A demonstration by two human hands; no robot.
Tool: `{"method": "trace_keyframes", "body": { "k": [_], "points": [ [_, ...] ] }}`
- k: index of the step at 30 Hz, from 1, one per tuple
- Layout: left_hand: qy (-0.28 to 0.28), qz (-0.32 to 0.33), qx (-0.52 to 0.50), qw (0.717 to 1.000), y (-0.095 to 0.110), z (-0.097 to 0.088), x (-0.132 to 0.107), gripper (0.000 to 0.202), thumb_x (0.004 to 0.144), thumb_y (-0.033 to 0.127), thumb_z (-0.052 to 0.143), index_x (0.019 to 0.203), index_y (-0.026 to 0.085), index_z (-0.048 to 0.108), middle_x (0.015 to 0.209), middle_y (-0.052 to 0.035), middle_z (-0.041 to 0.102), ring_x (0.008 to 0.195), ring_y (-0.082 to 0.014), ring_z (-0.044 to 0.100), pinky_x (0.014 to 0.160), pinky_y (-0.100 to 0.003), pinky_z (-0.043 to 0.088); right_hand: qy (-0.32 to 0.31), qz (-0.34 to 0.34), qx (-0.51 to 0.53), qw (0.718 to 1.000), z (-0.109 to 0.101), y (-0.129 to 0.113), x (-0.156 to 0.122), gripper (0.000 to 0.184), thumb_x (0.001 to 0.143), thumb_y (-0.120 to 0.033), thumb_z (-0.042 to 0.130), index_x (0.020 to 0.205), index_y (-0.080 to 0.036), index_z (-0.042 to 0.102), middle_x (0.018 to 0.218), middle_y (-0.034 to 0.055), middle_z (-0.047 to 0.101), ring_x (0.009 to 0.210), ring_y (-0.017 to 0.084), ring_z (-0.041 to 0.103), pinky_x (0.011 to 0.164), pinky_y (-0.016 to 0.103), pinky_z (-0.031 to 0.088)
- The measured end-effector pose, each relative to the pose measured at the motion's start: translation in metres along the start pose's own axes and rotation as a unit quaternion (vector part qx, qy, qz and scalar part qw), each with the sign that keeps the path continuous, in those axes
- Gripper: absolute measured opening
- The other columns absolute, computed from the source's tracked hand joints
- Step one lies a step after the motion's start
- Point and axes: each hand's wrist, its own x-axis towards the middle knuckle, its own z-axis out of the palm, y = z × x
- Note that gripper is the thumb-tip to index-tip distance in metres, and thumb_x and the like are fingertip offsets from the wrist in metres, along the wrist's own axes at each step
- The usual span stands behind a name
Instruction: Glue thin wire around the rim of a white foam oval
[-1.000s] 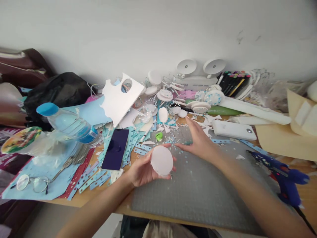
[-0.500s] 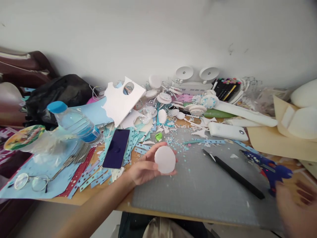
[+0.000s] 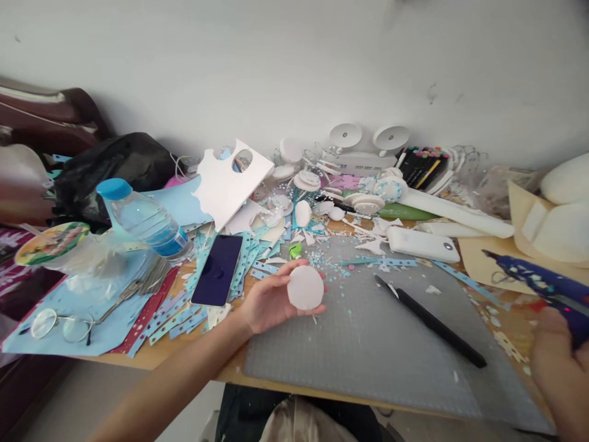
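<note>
My left hand holds a white foam disc by its edge, thumb on the near side and fingers behind it. The disc is tilted up toward me, above the grey cutting mat. At the right edge of the view my right hand is closed around the handle of a blue glue gun, raised above the table with its nozzle pointing left. Part of this hand and of the gun lies outside the frame. A black-handled craft knife lies on the mat between the hands.
A phone, punched paper strips, glasses and a water bottle lie left. Foam scraps and white discs crowd the back, near a cut foam sheet. A white power bank and markers are behind the mat.
My right hand has taken hold of the glue gun and lifted it off the table, up and to the right. My left hand keeps the disc in nearly the same place.
</note>
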Motion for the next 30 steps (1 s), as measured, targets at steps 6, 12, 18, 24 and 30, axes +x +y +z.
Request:
{"method": "trace_keyframes", "body": {
  "k": [6, 12, 18, 24, 30],
  "points": [
    [0.019, -0.009, 0.011, 1.000, -0.003, -0.003, -0.001, 0.039, 0.086, 0.035, 0.065, 0.122, 0.022, 0.057, 0.120, -0.0136, 0.062, 0.110, -0.0313, 0.061, 0.095, -0.052, 0.047, 0.038, 0.125, -0.030, 0.991, 0.040, -0.061, 0.019, 0.041, 0.038, -0.032, 0.082, 0.041, -0.028, 0.041, 0.039, -0.0008, 0.039, 0.043, 0.023, 0.050, 0.048, 0.039, 0.035],
    [0.046, -0.014, 0.007, 0.999, -0.004, -0.003, 0.001, 0.043, 0.088, 0.045, 0.061, 0.121, 0.017, 0.061, 0.114, -0.0136, 0.066, 0.103, -0.0279, 0.065, 0.093, -0.045, 0.049, -0.085, -0.065, 0.171, 0.979, 0.070, -0.128, -0.011, 0.024, 0.062, -0.025, 0.069, 0.046, -0.020, 0.053, 0.040, -0.0016, 0.051, 0.036, 0.013, 0.046, 0.039, 0.026, 0.037],
    [0.076, -0.024, 0.005, 0.997, -0.008, -0.001, 0.003, 0.044, 0.088, 0.049, 0.061, 0.114, 0.014, 0.065, 0.107, -0.0132, 0.070, 0.095, -0.0261, 0.069, 0.085, -0.037, 0.052, -0.173, -0.137, 0.249, 0.943, 0.082, -0.134, -0.042, 0.013, 0.065, -0.019, 0.065, 0.056, -0.020, 0.055, 0.057, -0.0006, 0.060, 0.050, 0.016, 0.058, 0.045, 0.025, 0.046],
    [0.099, -0.026, -0.018, 0.995, -0.009, -0.002, 0.001, 0.046, 0.086, 0.049, 0.063, 0.118, 0.016, 0.063, 0.111, -0.0140, 0.070, 0.097, -0.0270, 0.070, 0.087, -0.038, 0.053, -0.215, -0.178, 0.320, 0.905, 0.080, -0.131, -0.052, 0.018, 0.065, -0.010, 0.067, 0.072, -0.021, 0.055, 0.071, -0.0004, 0.059, 0.060, 0.017, 0.061, 0.053, 0.029, 0.050],
    [0.098, -0.017, -0.034, 0.995, -0.008, 0.003, 0.002, 0.045, 0.086, 0.046, 0.065, 0.118, 0.015, 0.064, 0.112, -0.0137, 0.071, 0.100, -0.0245, 0.068, 0.088, -0.038, 0.054, -0.222, -0.172, 0.285, 0.916, 0.078, -0.131, -0.054, 0.021, 0.066, -0.012, 0.066, 0.077, -0.022, 0.052, 0.069, -0.0018, 0.057, 0.058, 0.016, 0.060, 0.052, 0.027, 0.049]
  ]
}}
